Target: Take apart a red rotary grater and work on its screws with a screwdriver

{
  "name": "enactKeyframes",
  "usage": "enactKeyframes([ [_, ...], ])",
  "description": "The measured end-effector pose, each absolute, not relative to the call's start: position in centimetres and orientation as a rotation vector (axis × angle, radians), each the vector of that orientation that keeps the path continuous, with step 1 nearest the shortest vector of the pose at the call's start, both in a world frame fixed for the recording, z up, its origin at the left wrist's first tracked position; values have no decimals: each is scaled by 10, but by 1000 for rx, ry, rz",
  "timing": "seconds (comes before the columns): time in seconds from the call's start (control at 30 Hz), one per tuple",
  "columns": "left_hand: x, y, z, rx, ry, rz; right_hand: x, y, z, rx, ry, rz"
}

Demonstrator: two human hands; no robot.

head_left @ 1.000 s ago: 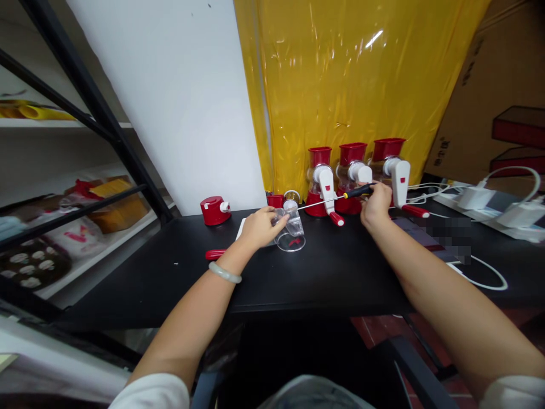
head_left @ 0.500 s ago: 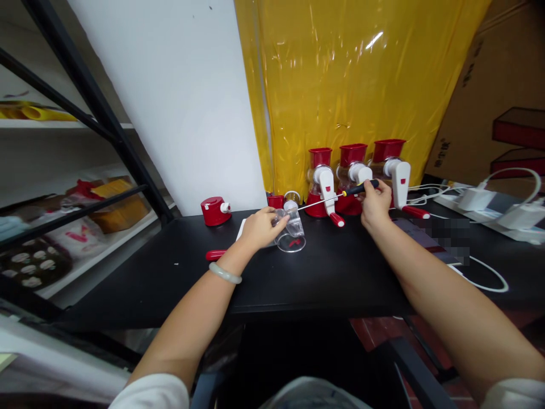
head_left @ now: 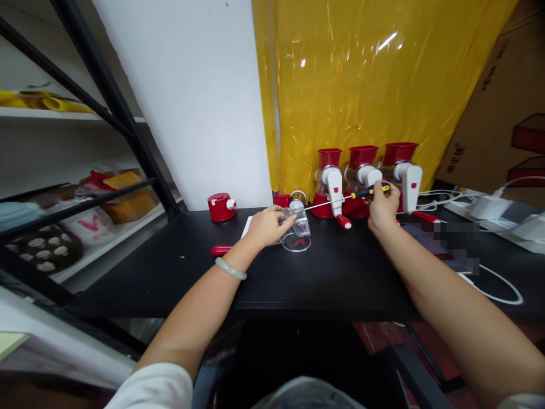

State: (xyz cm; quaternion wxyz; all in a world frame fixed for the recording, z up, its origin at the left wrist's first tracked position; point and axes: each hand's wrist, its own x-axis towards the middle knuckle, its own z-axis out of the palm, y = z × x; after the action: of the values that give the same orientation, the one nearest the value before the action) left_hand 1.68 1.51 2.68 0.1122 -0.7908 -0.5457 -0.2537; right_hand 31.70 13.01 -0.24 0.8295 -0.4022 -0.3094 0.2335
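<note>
My left hand (head_left: 267, 226) is closed on a clear plastic housing (head_left: 297, 234) lying on its side on the black table (head_left: 179, 272). My right hand (head_left: 383, 207) grips the black and yellow handle of a screwdriver (head_left: 346, 198). Its thin metal shaft slants down to the left and its tip meets the top of the clear housing. A small metal-topped piece (head_left: 297, 198) stands just behind the housing. A pale green bangle sits on my left wrist.
Three red and white hand-crank devices (head_left: 363, 170) stand in a row against yellow plastic sheeting. A red cap (head_left: 220, 206) and a red handle (head_left: 221, 250) lie to the left. White chargers and cables (head_left: 489, 207) cover the right side. A black shelf rack (head_left: 85, 187) stands left.
My right hand has lifted the screwdriver handle slightly and turned it. My head has shifted, so everything sits a little further right in view. The left hand stays on the housing.
</note>
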Motion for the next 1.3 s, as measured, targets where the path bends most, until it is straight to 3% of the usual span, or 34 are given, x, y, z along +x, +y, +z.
enactKeyframes([
  [0.47, 18, 14, 29, -2328, -1625, -726, 316, 127, 3, -760, -595, 724],
  [0.83, 18, 14, 30, -2326, -1635, -720, 310, 123, 5, -772, -640, 584],
  [1.1, 17, 14, 30, -2332, -1627, -721, 312, 116, 13, -755, -566, 759],
  [1.3, 16, 16, 28, -2320, -1634, -727, 314, 125, 3, -837, -630, 590],
])
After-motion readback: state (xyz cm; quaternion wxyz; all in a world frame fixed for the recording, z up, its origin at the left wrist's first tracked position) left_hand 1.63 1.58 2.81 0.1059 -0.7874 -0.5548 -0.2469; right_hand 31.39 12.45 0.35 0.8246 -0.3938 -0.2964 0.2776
